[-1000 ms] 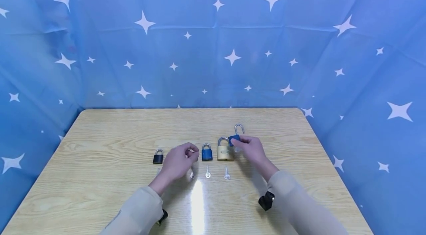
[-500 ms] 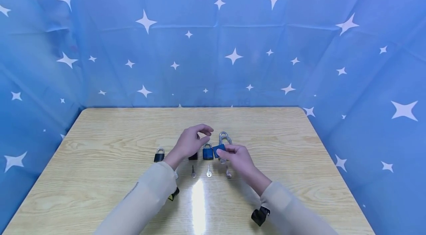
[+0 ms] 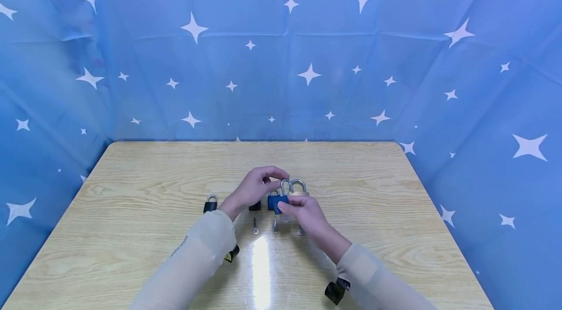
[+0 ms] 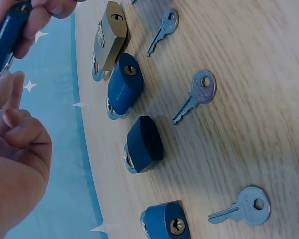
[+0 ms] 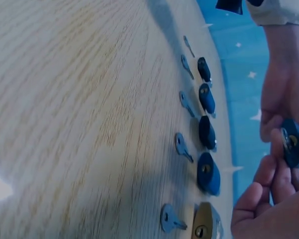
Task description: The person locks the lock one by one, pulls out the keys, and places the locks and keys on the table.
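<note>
My right hand (image 3: 309,215) holds a small blue padlock (image 3: 279,203) by its body, above the table, thumb across the front. A key (image 5: 286,139) sits at the keyhole of this padlock in the right wrist view. From the left, my left hand (image 3: 253,188) has its thumb and forefinger at the top of the shackle (image 3: 286,182). Behind the held lock stand another blue padlock (image 4: 125,83) and a larger brass padlock (image 4: 114,32), both upright on the table. In the left wrist view the held lock's body shows edge-on between the right hand's fingers.
Further left in the row stand a black padlock (image 4: 145,144), a blue padlock (image 4: 165,221) and another black padlock (image 3: 210,205). In front of the row lie several loose keys (image 4: 204,87) on the wooden table (image 3: 153,168). A blue starred curtain (image 3: 281,56) hangs behind.
My right hand has brought the blue padlock leftward from the right of the brass one, where its shackle stood open. My left hand has moved right and up to meet the shackle.
</note>
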Tool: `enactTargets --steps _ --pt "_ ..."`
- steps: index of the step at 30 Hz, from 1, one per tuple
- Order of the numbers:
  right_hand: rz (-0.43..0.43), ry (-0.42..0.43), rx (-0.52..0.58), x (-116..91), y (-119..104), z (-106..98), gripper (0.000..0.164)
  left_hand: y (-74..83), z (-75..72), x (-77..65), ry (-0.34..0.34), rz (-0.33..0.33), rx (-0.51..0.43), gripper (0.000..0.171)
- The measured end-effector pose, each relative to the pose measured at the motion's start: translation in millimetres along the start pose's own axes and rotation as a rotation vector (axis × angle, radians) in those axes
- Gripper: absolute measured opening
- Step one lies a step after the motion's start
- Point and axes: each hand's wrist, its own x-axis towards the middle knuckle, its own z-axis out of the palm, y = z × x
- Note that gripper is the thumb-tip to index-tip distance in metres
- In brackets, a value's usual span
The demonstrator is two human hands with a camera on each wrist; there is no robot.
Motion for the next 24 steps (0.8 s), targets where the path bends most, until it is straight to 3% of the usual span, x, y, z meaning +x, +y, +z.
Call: enactTargets --steps 14,18,24 --pt "0.038 -0.033 0.058 -5.6 -0.4 4.6 0.039 -12.6 1.3 3.2 -0.115 0.021 -0.136 0.017" --pt "0.043 -0.011 0.062 -6.7 -1.3 4.5 0.037 -14.6 1.7 2.0 -0.084 -0.007 -0.125 0.014" --pt "0.017 0.063 0.018 -6.3 -1.5 4.4 0.038 -14.6 0.8 -1.6 -0.006 -0.038 -0.023 0.011"
